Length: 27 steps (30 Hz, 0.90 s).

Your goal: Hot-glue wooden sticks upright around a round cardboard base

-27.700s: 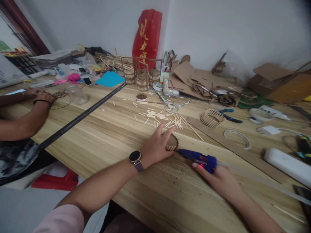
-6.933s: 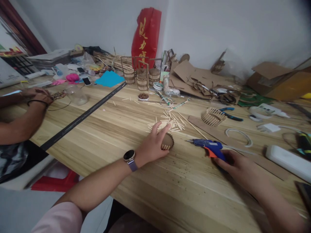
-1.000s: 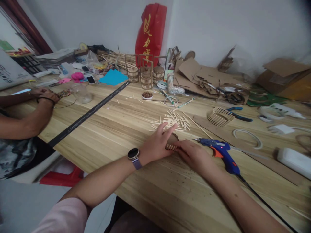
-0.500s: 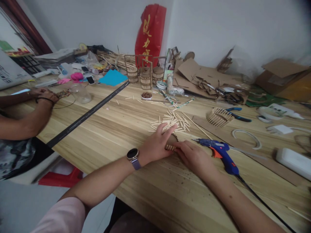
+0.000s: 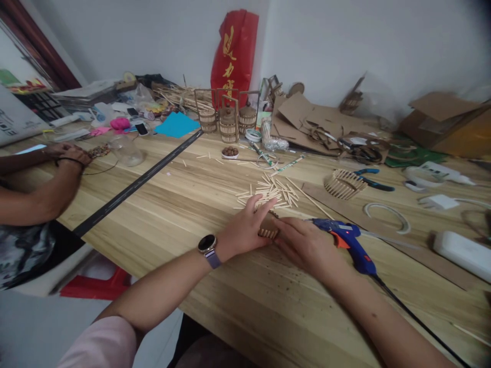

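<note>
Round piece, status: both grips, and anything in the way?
Left grip holding round piece; right grip at its right side, exact hold hidden. Round piece partly covered. Glue gun beside right grip, loose sticks beyond; neither looks blocking.

Left hand, at the left of a disc, spans it between thumb and fingers; short slats line its near edge. Right hand touches its right side. Behind lie loose sticks. Beyond the right hand, a glue gun lies on the surface. Farther back, handled baskets stand before a red bag. Far left: a co-worker's hands, near a jar.
</note>
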Tool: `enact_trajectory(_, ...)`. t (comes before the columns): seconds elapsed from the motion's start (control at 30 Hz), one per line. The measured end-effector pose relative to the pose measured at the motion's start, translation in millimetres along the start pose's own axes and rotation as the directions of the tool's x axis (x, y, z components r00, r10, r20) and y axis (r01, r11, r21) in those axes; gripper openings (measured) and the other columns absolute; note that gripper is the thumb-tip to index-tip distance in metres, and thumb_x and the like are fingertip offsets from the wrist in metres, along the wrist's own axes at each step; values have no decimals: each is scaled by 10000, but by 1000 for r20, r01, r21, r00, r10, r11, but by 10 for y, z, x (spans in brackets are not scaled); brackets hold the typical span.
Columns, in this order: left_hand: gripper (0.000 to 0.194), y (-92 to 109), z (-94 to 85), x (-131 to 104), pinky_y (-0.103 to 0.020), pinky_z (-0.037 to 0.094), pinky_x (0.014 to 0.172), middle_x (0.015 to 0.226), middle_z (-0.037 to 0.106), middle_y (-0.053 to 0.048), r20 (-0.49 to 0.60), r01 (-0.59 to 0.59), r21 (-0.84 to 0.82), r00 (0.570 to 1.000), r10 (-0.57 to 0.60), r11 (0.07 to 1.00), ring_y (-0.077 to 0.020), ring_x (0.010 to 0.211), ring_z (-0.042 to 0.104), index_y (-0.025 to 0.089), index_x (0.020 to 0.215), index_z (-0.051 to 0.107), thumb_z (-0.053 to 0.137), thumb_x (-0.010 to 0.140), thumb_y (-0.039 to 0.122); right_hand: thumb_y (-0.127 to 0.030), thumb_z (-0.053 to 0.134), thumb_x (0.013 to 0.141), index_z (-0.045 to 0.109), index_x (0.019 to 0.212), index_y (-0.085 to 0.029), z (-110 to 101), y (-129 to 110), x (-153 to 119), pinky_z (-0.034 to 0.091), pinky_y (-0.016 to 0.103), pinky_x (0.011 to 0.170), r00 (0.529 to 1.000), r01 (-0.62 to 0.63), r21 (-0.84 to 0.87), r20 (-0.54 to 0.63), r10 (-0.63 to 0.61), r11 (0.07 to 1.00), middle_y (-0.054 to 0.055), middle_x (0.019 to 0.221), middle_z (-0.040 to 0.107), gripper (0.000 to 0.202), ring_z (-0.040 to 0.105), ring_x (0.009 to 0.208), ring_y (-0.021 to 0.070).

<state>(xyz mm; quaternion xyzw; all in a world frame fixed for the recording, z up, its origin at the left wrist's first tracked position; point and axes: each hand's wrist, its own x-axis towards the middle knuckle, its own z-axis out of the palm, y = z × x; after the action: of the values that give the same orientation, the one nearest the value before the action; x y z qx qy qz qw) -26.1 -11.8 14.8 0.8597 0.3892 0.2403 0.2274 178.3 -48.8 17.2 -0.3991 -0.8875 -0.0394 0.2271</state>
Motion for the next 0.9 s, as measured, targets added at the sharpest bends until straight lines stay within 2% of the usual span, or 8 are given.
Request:
enact_trajectory(0.1,1013,4,-39,10,-509,380,1113,1557,155,-181,10,10,-13,1000,-10,1000,-363,1422,318,279,1498,222,815,681,194,-342,496,943,553,1294,-166,-180,74,-37,543,398,823,996,-89,2,7,89,996,144,1136,686,396,662,1002,262)
enact_trajectory(0.23,1109,-6,-66,13,-550,396,1095,1582,88,-182,24,34,-33,999,-33,999,-407,1417,311,292,1499,232,886,605,246,-418,410,956,660,1027,-187,-454,234,-227,534,389,742,953,-300,-40,35,302,953,121,971,706,348,681,879,267)
enact_trajectory(0.3,1155,-7,-53,4,-570,383,1100,1577,95,-192,-4,34,-25,999,-34,999,-421,1429,279,283,1498,237,917,564,296,-457,397,939,658,880,-207,-554,317,-366,509,379,631,883,-458,-115,56,466,882,118,876,701,366,680,747,271)
enact_trajectory(0.4,1138,18,-5,-24,-572,368,1110,1562,130,-202,-80,17,17,997,-16,1000,-418,1441,249,266,1488,253,920,567,300,-502,431,900,610,776,-224,-632,413,-552,458,370,539,718,-666,-239,52,694,707,136,811,694,354,661,630,277)
enact_trajectory(0.47,1109,50,35,-44,-565,377,1106,1565,115,-198,-119,13,38,993,-8,999,-415,1439,253,269,1481,256,909,585,274,-525,474,875,587,777,-229,-636,451,-627,462,373,552,622,-747,-234,84,779,622,152,792,703,332,673,644,288)
enact_trajectory(0.53,1076,81,73,-60,-562,391,1097,1574,78,-186,-152,20,48,988,-12,999,-415,1439,253,285,1475,254,891,609,250,-527,484,872,569,762,-242,-616,474,-665,464,369,563,579,-779,-171,177,796,604,152,745,708,317,680,646,285)
enact_trajectory(0.73,1015,106,135,-72,-538,443,1055,1575,38,-181,-175,49,67,984,-36,997,-410,1403,323,293,1475,230,835,665,200,-435,519,830,593,719,-246,-559,542,-722,450,372,573,591,-775,-53,296,751,630,124,713,709,232,662,620,271)
enact_trajectory(0.9,979,84,132,-65,-515,459,1042,1564,63,-177,-169,50,43,985,-42,998,-388,1392,352,294,1476,222,791,688,172,-436,590,764,681,850,-238,-566,563,-771,477,377,611,569,-821,107,230,790,560,101,780,738,234,666,667,275)
